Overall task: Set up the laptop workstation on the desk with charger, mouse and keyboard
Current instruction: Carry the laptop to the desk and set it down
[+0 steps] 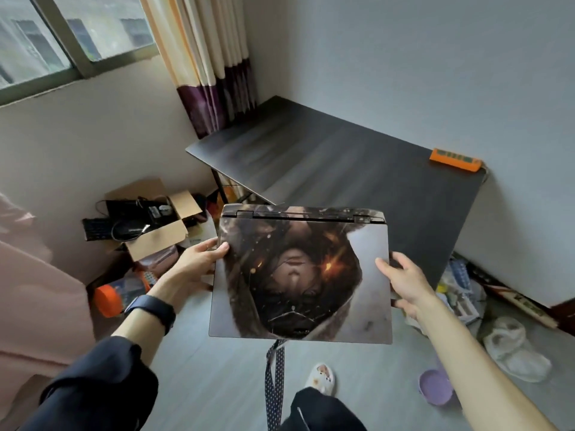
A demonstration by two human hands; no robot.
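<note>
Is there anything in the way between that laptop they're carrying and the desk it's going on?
Nothing visible does. The left hand and right hand hold the closed laptop before the desk. Only an orange power strip lies on the desk, at its far right corner by the wall.

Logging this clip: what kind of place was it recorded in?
Probably a room in a home, not an office: a curtained window, a dark desk against the wall with an orange power strip, and a cardboard box of cables on the floor. The left hand and right hand hold a closed laptop.
</note>
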